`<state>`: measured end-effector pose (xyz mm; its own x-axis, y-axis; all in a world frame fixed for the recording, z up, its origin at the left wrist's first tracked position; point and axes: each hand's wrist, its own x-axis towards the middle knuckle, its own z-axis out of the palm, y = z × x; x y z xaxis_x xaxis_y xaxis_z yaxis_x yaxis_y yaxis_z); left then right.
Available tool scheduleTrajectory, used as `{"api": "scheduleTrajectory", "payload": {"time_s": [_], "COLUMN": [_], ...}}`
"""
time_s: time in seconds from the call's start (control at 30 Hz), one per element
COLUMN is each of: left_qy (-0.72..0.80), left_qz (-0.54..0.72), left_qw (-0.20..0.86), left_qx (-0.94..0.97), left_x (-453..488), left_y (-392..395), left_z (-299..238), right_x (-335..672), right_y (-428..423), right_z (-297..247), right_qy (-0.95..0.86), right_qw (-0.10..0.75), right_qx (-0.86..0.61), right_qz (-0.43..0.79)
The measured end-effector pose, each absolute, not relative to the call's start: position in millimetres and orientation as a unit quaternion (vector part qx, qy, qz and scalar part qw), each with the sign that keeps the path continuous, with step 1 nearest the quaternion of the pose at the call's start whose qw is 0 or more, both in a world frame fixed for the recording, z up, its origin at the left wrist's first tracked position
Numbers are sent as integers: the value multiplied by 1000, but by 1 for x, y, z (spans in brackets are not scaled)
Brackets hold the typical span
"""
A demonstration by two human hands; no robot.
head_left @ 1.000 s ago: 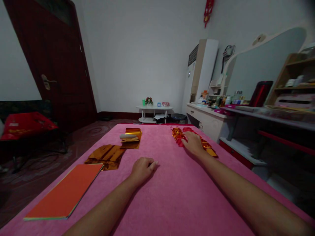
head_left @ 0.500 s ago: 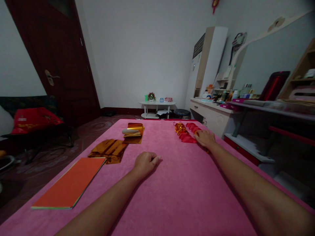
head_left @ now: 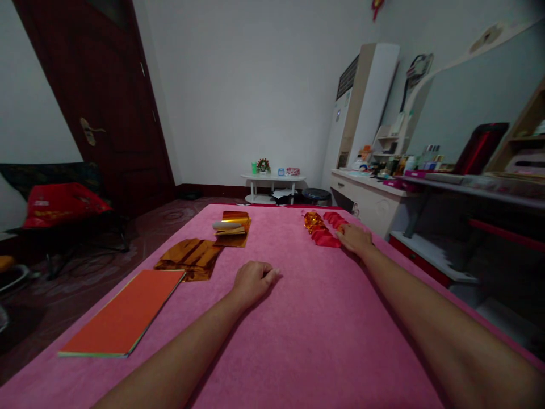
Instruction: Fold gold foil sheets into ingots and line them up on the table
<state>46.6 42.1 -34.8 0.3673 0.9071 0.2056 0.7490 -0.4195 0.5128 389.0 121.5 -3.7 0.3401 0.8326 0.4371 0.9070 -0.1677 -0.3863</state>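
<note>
My left hand (head_left: pixel 254 281) rests on the pink cloth (head_left: pixel 298 329) with its fingers curled in and the thumb against them; nothing shows in it. Farther forward, my right hand (head_left: pixel 354 238) lies at the near end of the crinkled red foil pieces (head_left: pixel 334 220), its fingers bent down. Whatever is under those fingertips is hidden. Just left of it are a shiny gold foil piece (head_left: pixel 313 220) and a flatter red foil piece (head_left: pixel 326 238). On the left lie fanned gold foil sheets (head_left: pixel 189 255) and a gold foil roll (head_left: pixel 232 223).
A stack of orange paper (head_left: pixel 128 315) lies at the left edge of the cloth. Beyond the table stand a small white side table (head_left: pixel 272 178) and a black stool (head_left: pixel 315 194). A white dresser (head_left: pixel 374 190) is on the right, a chair with a red bag (head_left: pixel 63 204) on the left.
The view has shifted slightly, moving everything a little within it. Both hands keep nearly the same places and poses; a gold bit seen under my right hand no longer shows.
</note>
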Motion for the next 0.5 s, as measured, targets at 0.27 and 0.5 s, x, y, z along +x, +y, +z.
{"api": "scheduleTrajectory", "payload": {"time_s": [0.27,0.5], "left_qy": [507,510], "left_qz": [232,226], "left_qw": [159,161], "left_qx": [815,814], "left_x": [47,47], "left_y": [43,42], "left_z": [-36,-35], "right_x": [342,190], "right_y": [111,49], "right_z": [44,54], "right_qy": [-461,-566], "right_qw": [611,603], "right_qx": [-643,-382], "right_qz": [13,412]}}
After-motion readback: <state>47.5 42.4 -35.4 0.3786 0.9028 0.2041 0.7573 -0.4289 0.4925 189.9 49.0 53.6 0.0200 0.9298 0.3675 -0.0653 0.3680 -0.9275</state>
